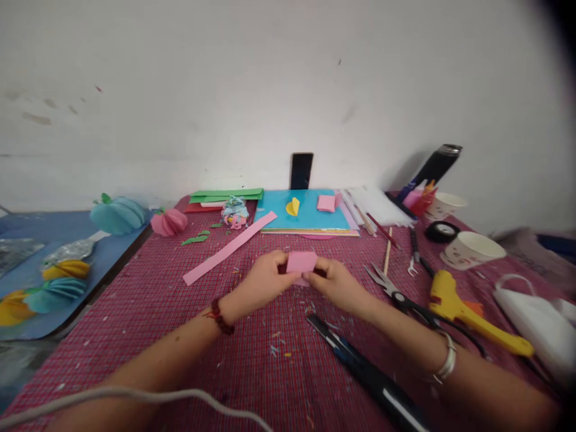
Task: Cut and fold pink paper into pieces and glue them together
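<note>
A small piece of pink paper is held up above the table between both hands. My left hand pinches its left edge, and my right hand grips the right side with thumb and fingers closed. The paper looks folded, though the layers are too blurred to tell. Beyond the hands, a long pink paper strip lies slantwise on the cloth. Another pink paper piece and a folded yellow paper circle rest on the blue sheets.
Scissors, a yellow glue gun and paper cups are at right. A dark, long-handled tool lies below my right forearm. A cable crosses the near left. Paper pumpkins stand at left; a phone leans on the wall.
</note>
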Demonstrator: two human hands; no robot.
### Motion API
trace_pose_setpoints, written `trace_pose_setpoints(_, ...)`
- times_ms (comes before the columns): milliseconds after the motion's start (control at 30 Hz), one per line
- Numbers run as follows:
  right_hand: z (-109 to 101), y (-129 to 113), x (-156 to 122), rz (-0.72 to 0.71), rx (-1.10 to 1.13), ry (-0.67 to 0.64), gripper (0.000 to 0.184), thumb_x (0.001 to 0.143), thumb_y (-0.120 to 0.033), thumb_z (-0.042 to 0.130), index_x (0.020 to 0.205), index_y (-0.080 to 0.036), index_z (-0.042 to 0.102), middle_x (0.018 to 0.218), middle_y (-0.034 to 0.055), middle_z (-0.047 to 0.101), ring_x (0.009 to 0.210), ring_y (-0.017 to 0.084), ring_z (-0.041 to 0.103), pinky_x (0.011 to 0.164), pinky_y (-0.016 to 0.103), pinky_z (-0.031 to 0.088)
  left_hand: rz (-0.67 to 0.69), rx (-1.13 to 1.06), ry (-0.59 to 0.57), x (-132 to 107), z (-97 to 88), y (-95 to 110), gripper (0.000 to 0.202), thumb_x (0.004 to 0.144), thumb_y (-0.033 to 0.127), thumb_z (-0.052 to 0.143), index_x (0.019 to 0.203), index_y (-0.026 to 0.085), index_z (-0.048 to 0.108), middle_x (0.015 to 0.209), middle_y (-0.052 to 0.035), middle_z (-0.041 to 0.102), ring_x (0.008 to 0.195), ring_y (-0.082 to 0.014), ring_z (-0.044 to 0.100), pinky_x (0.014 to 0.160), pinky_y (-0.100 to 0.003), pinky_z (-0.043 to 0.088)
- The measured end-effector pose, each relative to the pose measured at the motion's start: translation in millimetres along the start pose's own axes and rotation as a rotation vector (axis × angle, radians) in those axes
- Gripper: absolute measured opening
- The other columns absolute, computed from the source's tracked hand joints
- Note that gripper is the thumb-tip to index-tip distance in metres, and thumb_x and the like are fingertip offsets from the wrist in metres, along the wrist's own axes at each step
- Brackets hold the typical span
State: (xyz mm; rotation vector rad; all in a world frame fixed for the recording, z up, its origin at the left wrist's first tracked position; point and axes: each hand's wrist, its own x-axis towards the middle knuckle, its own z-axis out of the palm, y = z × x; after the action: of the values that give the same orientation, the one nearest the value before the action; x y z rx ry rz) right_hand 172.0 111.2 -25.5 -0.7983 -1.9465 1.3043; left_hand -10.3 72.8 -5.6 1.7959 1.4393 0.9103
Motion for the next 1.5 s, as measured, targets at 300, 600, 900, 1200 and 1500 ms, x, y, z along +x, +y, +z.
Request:
trace_pose_setpoints(300,27,-39,-46,0.1,0.452,0.096,0.024,0.072,-0.036,0.074,0.087,-0.017,0.071,0.075,-0.0007,0.07,0.063,0.013,0.056,0.062,0.025,0.046,-0.057,-0.335,0.081,-53,-9.2,42,0.027,0.077,0.041,0.065,0.068,0.016,0.06,0.059,0.0038,0.054,0.054,-0.0099,0.046,0.054,-0.023,0.037)
trace_pose_setpoints(600,53,-55,-41,-0.094,0.405,0.294,0.031,0.07,-0.042,0.073,0.089,-0.018,0.067,0.08,0.0014,0.07,0.071,0.016,0.062,0.07,0.031,0.051,0.148,-0.182,0.334,-72,1.1,41,0.025,0.083,0.039,0.059,0.071,0.017,0.057,0.064,0.0032,0.053,0.06,-0.0113,0.047,0.058,-0.023,0.037)
trace_pose_setpoints(900,54,-34,-36,-0.192,0.173,0.336,0.019,0.073,-0.033,0.07,0.084,-0.019,0.066,0.083,0.004,0.072,0.079,0.019,0.065,0.077,0.034,0.052,0.212,0.159,0.356,-73,12.5,8,0.033,0.087,0.037,0.055,0.06,0.018,0.051,0.059,0.0041,0.046,0.058,-0.0122,0.043,0.057,-0.025,0.031)
trace_pose_setpoints(1200,38,-29,-43,-0.321,-0.271,0.185,0.003,0.076,-0.022,0.072,0.073,-0.022,0.072,0.078,0.0024,0.066,0.082,0.02,0.057,0.088,0.04,0.041,0.281,0.487,0.197,-75,10.6,-1,0.018,0.087,0.015,0.053,0.071,0.018,0.06,0.075,-0.0043,0.059,0.079,-0.0194,0.054,0.075,-0.032,0.04)
trace_pose_setpoints(1500,44,-27,-48,-0.369,-0.446,0.215,0.014,0.086,-0.024,0.062,0.078,-0.022,0.073,0.081,0.004,0.069,0.082,0.021,0.061,0.082,0.037,0.044,0.353,0.609,0.143,-76,13.8,2,0.028,0.096,0.029,0.048,0.075,0.018,0.062,0.077,-0.0057,0.061,0.082,-0.0213,0.053,0.078,-0.034,0.041)
